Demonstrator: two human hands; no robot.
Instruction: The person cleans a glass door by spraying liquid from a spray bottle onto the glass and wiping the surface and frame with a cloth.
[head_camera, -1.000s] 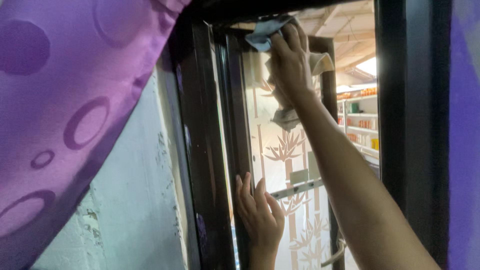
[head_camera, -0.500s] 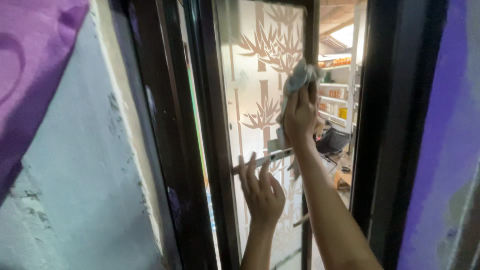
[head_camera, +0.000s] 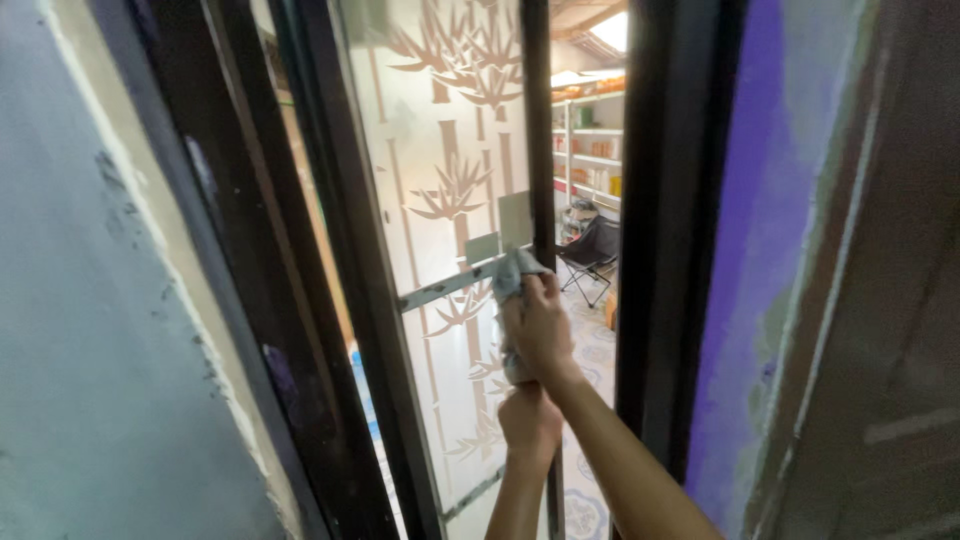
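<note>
Cloth (head_camera: 512, 272), grey and crumpled, is gripped by the closed fingers of the right hand (head_camera: 540, 330) and pressed on the frosted bamboo-pattern glass pane (head_camera: 450, 150). At 6 o'clock, just below, the left hand (head_camera: 530, 425) touches the glass; its fingers cannot be seen.

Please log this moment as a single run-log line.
right hand: presses grey cloth on frosted glass pane | left hand: flat on pane below | frame: dark
</note>
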